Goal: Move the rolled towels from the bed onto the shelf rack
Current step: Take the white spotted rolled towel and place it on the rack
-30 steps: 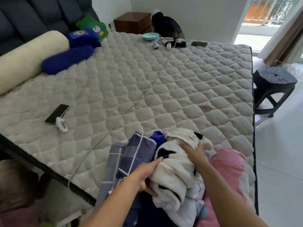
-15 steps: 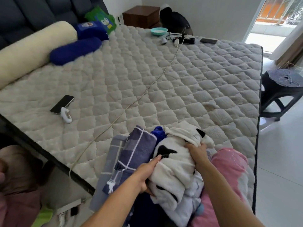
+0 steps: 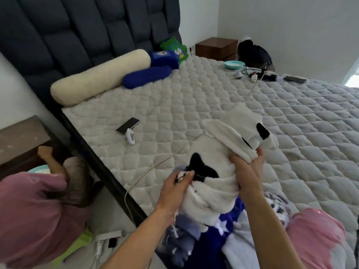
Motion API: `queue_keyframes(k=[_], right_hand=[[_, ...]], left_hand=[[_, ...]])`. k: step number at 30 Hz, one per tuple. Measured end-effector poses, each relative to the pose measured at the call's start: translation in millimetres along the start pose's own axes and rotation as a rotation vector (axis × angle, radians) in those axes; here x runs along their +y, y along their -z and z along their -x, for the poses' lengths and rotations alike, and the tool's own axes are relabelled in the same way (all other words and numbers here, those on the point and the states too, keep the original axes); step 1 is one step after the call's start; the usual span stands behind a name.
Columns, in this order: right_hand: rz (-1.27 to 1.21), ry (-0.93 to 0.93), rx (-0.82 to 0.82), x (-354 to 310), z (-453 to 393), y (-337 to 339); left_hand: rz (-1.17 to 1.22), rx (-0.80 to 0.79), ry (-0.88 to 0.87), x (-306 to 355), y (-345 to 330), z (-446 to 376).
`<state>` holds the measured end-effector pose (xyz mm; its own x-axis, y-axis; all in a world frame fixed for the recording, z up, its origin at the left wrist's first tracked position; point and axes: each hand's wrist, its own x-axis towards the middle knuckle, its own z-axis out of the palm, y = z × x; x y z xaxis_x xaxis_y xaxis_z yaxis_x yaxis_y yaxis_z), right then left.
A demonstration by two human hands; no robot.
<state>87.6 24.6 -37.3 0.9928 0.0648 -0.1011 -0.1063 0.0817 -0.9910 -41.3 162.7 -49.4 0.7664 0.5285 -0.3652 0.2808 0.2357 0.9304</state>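
the fluffy white rolled towel with black patches [image 3: 217, 171] is held above the near edge of the grey quilted mattress [image 3: 194, 105], gripped at both sides. its long axis runs diagonally, from low near the person up and away to the right. the left hand [image 3: 174, 189] is pinched on the lower end beside a black patch, thumb on top; the right hand [image 3: 248, 171] is curled around the middle of the roll, where a loose flap is bunched. the right hand is nearer the far end, which hangs free. the pile looks soft and thick, likely to sag and unroll where unsupported. beneath it a heap is seen: a navy star-print towel [image 3: 223, 228], a grey-blue checked towel [image 3: 180, 235] and a pink fleece towel [image 3: 318, 237], all still on the bed. no shelf rack is in view, so a turn away from the bed is judged to be needed.
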Motion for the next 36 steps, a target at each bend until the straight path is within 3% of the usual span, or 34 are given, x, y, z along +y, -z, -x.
queue_keyframes(k=[9, 18, 23, 36], right_hand=[[0.004, 0.170, -0.445, -29.4, 120.0, -153.0], [0.000, 0.328, -1.013, -28.6, 358.6, -296.8], [-0.015, 0.492, -1.308, -19.5, 505.4, -341.9], [-0.140, 0.762, -2.074, 23.3, 830.4, -404.8]], left_hand=[[0.296, 0.375, -0.038, 10.0, 171.5, 70.9], [0.643, 0.667, -0.152, -42.7, 367.9, 240.5], [0.910, 0.779, -0.277, -83.2, 443.8, 345.9], [1.215, 1.504, -0.597, -176.3, 558.2, 558.6]])
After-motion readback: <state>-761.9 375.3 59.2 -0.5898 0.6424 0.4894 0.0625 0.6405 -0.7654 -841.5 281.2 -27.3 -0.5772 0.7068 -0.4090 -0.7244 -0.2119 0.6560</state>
